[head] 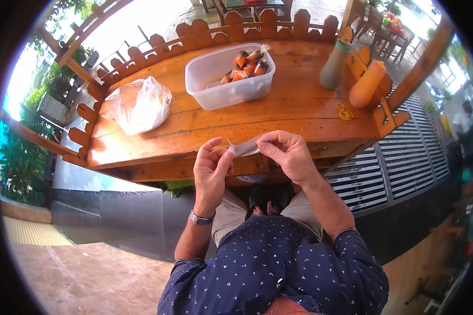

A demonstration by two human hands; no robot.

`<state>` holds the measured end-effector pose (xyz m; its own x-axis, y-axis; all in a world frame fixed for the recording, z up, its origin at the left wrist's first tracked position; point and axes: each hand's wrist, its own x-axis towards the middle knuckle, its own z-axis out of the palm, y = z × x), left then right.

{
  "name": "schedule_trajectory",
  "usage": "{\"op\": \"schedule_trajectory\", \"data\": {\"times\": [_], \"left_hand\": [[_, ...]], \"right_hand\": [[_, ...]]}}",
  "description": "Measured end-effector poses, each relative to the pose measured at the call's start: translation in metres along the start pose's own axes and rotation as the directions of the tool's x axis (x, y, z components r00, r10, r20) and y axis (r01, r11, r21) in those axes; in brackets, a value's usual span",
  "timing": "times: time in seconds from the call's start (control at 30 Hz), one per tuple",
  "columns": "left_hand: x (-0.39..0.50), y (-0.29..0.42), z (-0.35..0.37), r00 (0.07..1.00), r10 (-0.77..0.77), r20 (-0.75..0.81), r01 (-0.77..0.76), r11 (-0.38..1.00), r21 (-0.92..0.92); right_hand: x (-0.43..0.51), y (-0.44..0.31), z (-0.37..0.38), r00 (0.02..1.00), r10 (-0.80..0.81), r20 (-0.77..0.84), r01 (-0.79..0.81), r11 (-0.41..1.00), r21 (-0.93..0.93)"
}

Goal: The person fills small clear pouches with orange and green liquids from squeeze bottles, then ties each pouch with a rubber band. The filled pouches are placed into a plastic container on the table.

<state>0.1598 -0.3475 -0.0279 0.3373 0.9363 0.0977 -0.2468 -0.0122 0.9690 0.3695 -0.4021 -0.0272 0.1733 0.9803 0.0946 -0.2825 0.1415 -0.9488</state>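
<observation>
Between my two hands stretches a small clear plastic bag (245,149), held in front of the table's near edge. My left hand (213,167) pinches one end of it between thumb and fingers. The other end is gripped by the thumb and fingertips of my right hand (287,155). Beyond them, a translucent plastic tub (230,94) holds several small tied bags of reddish-brown sauce (246,69). A crumpled clear plastic bag (142,104) with white contents rests on the left of the table. Yellow rubber bands (343,111) lie on the right.
On the right of the wooden table (220,128) stand a grey-green squeeze bottle (335,67) and an orange squeeze bottle (367,86). A low picket-style wooden rail (236,33) borders the far side and both ends. Slatted metal grating (410,153) lies at the right.
</observation>
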Motion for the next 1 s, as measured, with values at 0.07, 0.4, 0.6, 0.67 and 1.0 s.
{"op": "schedule_trajectory", "data": {"times": [0.07, 0.4, 0.6, 0.67, 1.0], "left_hand": [[-0.003, -0.004, -0.002, 0.999, -0.037, -0.022, 0.036, 0.998, -0.046], [-0.006, -0.007, -0.002, 0.998, -0.029, -0.062, 0.019, 0.988, -0.152], [-0.003, -0.011, 0.001, 0.998, -0.050, -0.024, 0.043, 0.973, -0.227], [-0.003, -0.011, 0.002, 0.994, -0.099, -0.037, 0.086, 0.962, -0.261], [-0.002, -0.032, 0.024, 0.994, -0.030, -0.102, -0.004, 0.946, -0.323]], "right_hand": [[0.000, -0.002, 0.001, 1.000, 0.027, 0.001, -0.027, 0.998, -0.057], [-0.003, -0.002, -0.001, 0.994, 0.106, 0.000, -0.106, 0.994, 0.024], [-0.004, -0.001, -0.001, 0.996, 0.081, -0.036, -0.080, 0.996, 0.041], [-0.005, 0.002, -0.001, 0.994, 0.103, -0.049, -0.098, 0.991, 0.093], [-0.020, 0.029, 0.011, 0.981, 0.170, -0.091, -0.140, 0.952, 0.272]]}}
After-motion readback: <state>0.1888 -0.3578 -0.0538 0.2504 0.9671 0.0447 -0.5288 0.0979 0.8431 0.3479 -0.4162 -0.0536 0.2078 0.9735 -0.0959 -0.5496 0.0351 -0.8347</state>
